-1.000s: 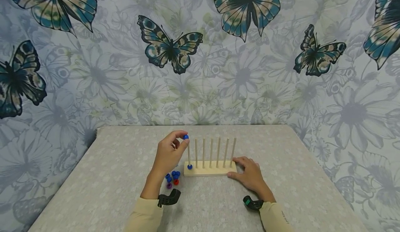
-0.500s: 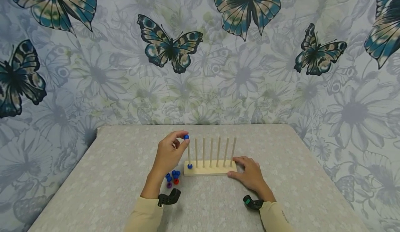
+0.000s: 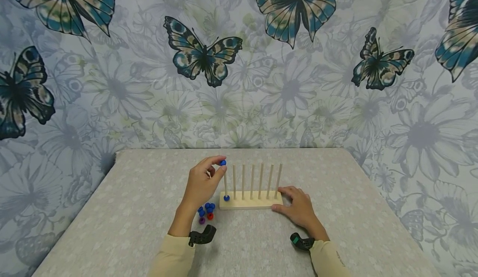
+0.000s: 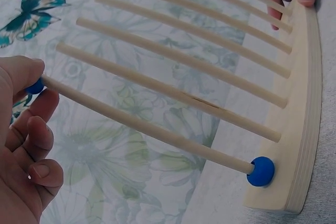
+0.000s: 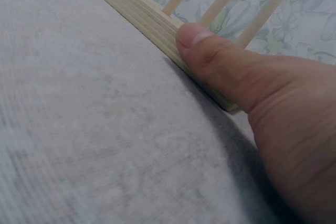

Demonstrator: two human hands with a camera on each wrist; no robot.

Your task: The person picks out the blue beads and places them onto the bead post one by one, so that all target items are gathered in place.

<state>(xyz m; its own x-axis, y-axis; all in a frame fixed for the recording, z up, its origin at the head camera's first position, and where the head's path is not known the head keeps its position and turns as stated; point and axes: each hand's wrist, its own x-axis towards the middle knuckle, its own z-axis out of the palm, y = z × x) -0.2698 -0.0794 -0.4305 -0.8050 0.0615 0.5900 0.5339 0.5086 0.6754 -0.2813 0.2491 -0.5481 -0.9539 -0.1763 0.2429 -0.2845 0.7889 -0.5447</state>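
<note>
My left hand (image 3: 200, 183) pinches a blue bead (image 4: 35, 86) between thumb and forefinger, right at the top of the leftmost peg. Whether the peg's tip is inside the bead's hole I cannot tell. Another blue bead (image 4: 261, 171) sits at the foot of that same peg, against the wooden peg board (image 3: 250, 202). The other upright pegs (image 3: 252, 181) carry no beads. At the board's right end, my right hand (image 3: 298, 208) grips the base, its thumb (image 5: 210, 51) along the front edge and its fingers around the back.
Left of the board lies a small cluster of loose beads: several blue beads (image 3: 210, 206), a red bead (image 3: 210, 216) and a purple bead (image 3: 202, 220). A patterned cloth (image 3: 149, 210) covers the table. Behind it hangs a butterfly-printed backdrop (image 3: 239, 115).
</note>
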